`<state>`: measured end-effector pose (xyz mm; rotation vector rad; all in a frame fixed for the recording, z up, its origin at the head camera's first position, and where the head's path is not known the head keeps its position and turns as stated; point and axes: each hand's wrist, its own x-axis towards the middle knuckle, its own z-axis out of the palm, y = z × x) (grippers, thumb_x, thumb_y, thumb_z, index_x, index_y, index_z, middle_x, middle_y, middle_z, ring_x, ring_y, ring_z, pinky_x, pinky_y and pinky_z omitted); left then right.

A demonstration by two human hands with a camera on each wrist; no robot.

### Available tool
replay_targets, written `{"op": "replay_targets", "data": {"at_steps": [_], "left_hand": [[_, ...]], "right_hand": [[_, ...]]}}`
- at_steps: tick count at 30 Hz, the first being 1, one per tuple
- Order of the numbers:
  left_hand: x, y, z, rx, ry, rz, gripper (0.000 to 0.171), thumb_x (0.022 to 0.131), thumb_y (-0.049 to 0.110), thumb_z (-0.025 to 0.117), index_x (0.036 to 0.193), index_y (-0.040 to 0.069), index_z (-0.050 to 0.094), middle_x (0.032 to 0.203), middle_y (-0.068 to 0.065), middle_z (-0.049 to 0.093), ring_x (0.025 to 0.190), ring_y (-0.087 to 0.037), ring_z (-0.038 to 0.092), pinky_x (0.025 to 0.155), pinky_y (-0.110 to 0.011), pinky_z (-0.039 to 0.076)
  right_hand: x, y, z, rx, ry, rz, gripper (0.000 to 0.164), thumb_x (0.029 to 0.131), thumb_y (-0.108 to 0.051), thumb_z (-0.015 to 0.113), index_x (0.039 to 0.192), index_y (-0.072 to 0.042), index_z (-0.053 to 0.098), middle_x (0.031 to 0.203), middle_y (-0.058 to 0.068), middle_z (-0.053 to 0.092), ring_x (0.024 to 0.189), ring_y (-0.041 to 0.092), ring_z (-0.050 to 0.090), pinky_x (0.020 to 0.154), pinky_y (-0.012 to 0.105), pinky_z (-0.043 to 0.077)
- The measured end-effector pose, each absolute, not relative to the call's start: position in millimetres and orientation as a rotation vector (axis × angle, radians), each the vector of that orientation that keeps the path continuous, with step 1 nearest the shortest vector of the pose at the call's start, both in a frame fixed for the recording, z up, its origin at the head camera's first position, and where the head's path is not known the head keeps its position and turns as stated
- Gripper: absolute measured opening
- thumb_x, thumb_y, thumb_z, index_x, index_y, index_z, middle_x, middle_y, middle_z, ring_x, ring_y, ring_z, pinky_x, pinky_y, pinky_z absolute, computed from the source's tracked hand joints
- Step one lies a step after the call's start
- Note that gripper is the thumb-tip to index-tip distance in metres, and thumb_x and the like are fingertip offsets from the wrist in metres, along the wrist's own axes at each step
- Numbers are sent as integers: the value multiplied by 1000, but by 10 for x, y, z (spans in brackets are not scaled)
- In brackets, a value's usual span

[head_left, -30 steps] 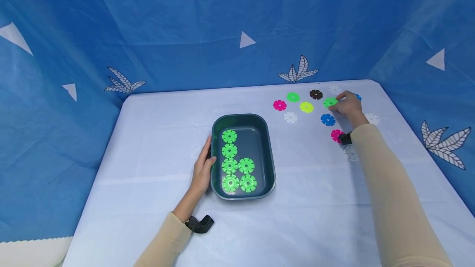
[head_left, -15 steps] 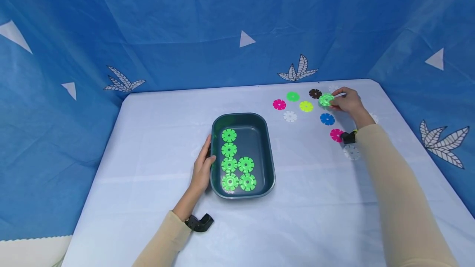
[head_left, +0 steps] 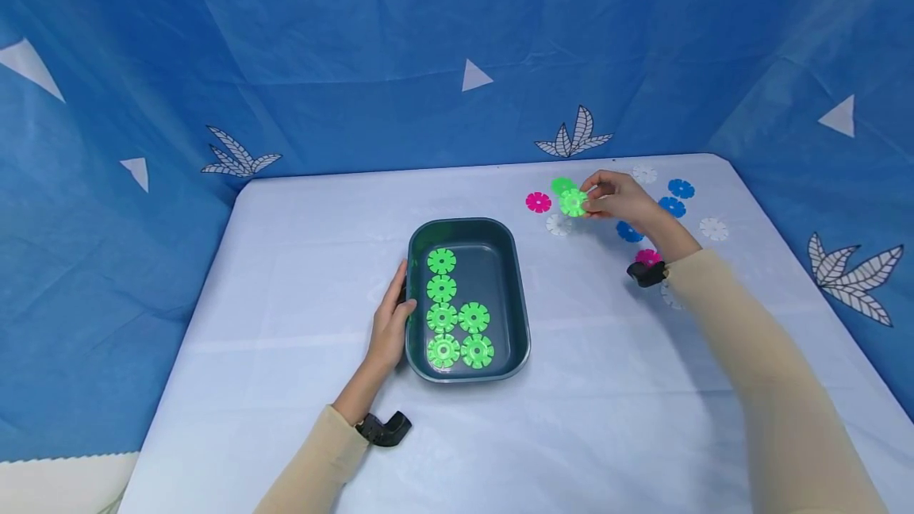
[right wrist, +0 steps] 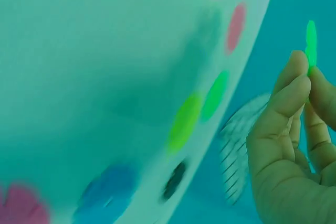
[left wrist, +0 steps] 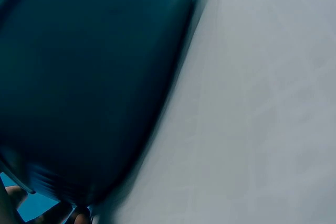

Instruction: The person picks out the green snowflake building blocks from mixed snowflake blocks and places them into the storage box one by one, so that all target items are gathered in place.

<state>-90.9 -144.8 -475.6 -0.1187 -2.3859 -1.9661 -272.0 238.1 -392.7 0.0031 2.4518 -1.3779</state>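
My right hand (head_left: 617, 195) pinches a green notched plastic disc (head_left: 574, 202) between thumb and fingers. The disc overlaps another green disc (head_left: 562, 185) in the head view. Seen from the right wrist, the held disc (right wrist: 311, 43) is edge-on, its lower edge at the fingertips. A dark teal tray (head_left: 471, 264) stands mid-table, with several green discs (head_left: 442, 289) in two columns on its floor. My left hand (head_left: 389, 331) grips the tray's left side, thumb at the rim. The left wrist view shows the tray's outer wall (left wrist: 94, 77), with the fingers (left wrist: 55, 213) at lower left.
Several loose discs lie at the back right: pink (head_left: 539, 202), blue (head_left: 681, 189), white (head_left: 713, 228). The right hand hides yellow (right wrist: 185, 123) and brown (right wrist: 174, 180) discs from the head camera. A blue cloth backdrop (head_left: 400, 117) rises behind the table (head_left: 307, 276).
My right hand has moved left with the green disc, past the brown and yellow discs, uncovering blue and white ones at the right. My left hand and the tray stay put.
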Motion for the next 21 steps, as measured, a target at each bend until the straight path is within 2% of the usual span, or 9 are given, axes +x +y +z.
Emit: {"op": "replay_targets", "data": {"at_steps": [5, 9, 12, 16, 21], "left_hand": [[-911, -1456, -4761, -119, -2385, -1966, 62, 97, 7, 38, 157, 14, 22, 164, -6, 18, 152, -23, 14, 123, -47, 13], [-909, -1456, -4760, -119, -2382, -1971, 62, 97, 7, 38, 157, 15, 22, 164, -5, 18, 152, -23, 13, 123, -47, 13], [-908, -1452, -4755, -118, -2382, -1974, 62, 98, 7, 38, 157, 16, 22, 164, -4, 18, 152, -23, 13, 123, -46, 13], [-905, -1451, -4759, -112, -2384, -1974, 62, 98, 7, 38, 157, 18, 22, 164, -3, 18, 152, -22, 14, 123, -46, 13], [-906, -1450, -4767, -108, -2391, -1967, 63, 97, 7, 38, 157, 19, 23, 164, -3, 18, 152, -22, 14, 123, -46, 13]], "right_hand": [[-2592, 1989, -3845, -245, 2426, -1376, 25, 90, -3, 65, 113, 2, 57, 95, 10, 56, 78, 18, 62, 73, 32, 59], [-2495, 1692, -3793, -481, 2334, -1375, 19, 89, 0, 63, 108, 1, 59, 90, 10, 58, 76, 31, 64, 62, 34, 53], [-2444, 1483, -3739, -631, 2231, -1332, 17, 89, 1, 62, 105, 0, 59, 89, 12, 59, 75, 35, 66, 55, 37, 48], [-2421, 1235, -3706, -782, 2113, -1223, 16, 89, 1, 63, 104, -1, 59, 88, 14, 59, 73, 30, 68, 51, 38, 48], [-2406, 984, -3721, -870, 2057, -1058, 15, 88, 2, 64, 101, -2, 60, 85, 13, 59, 73, 33, 69, 52, 35, 51]]}}
